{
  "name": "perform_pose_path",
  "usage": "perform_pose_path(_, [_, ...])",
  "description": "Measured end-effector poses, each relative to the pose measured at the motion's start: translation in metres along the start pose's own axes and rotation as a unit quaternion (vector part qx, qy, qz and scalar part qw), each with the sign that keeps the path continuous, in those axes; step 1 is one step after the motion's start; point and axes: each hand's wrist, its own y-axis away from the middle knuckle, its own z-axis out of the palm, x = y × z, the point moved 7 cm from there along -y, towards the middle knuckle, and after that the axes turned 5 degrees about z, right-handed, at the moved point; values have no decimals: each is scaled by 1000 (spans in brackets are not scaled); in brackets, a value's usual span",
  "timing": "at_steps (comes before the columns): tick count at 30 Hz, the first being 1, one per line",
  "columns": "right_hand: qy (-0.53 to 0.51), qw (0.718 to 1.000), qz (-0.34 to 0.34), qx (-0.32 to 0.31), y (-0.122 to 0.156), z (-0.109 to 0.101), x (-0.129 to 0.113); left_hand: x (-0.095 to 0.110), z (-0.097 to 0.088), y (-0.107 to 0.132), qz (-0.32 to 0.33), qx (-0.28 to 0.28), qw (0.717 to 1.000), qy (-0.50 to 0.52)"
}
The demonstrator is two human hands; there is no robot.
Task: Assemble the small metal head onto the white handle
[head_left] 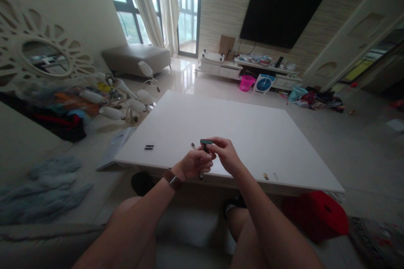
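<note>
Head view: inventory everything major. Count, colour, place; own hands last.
Table: one, white, centre
Razor: one, dark and green, centre, held
Small item: one, pale, left of razor
Strips: two, black, table's left
Small pieces: two, brown and pale, table's near edge
Television: one, black, far wall
Cabinet: one, white, below television
Basket: one, pink, before cabinet
Fan: one, blue-white, beside basket
Bench: one, grey, back left
Mirror: one, white-framed, left
Lamp shades: several, white, left
Red object: one, red, lower right
Left hand: one, bare, on razor
Right hand: one, bare, on razor
</note>
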Motion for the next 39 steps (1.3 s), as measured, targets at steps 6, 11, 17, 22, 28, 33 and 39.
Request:
perform_pose_path(6, [-11,999,-5,42,0,-8,-5,1,-2,-11,52,56,996,-49])
perform_pose_path(11, [-21,993,-20,114,-6,-22,-3,13,-16,-19,167,144,968,-121])
perform_pose_path(17, [20,989,-32,143,-9,-28,3,23,-30,-17,248,194,931,-183])
perform_pose_path(22, [43,983,-44,171,-5,-30,-1,27,-34,-12,264,226,918,-192])
perform_pose_path(28, [60,976,-69,200,-4,-36,-6,31,-34,-12,261,240,916,-187])
perform_pose_path(33, [70,972,-79,210,-5,-37,-8,29,-32,-15,254,225,923,-185])
perform_pose_path(39, [77,972,-91,202,-1,-35,-10,25,-31,-14,255,206,924,-199])
